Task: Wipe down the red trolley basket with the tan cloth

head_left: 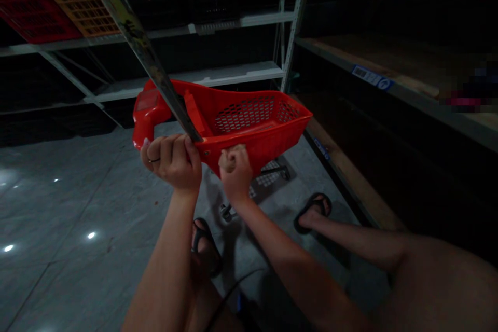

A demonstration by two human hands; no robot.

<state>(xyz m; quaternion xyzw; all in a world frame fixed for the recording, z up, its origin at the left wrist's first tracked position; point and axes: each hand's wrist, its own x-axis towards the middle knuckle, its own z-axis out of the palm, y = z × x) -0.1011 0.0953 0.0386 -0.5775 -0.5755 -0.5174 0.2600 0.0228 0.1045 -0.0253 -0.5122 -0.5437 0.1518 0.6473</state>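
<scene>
A red plastic shopping cart (257, 137) with a perforated basket stands in front of me. My left hand (173, 161) is closed on the cart's near edge, between its handle (150, 106) and the foot of a metal pole (155, 67). The pole slants up to the left from the rim. In my right hand (238, 174) is a crumpled beige cloth (229, 160), pressed against the cart's outer side just below the rim. Part of the cloth is hidden by the fingers.
Behind the cart runs a metal shelf rack (249, 21) with a red crate (35, 8) and a yellow crate (78, 2). A wood-topped shelf (330, 52) with labels lies to the right. My sandalled feet rest on the grey floor (78, 187), either side of the cart's wheels.
</scene>
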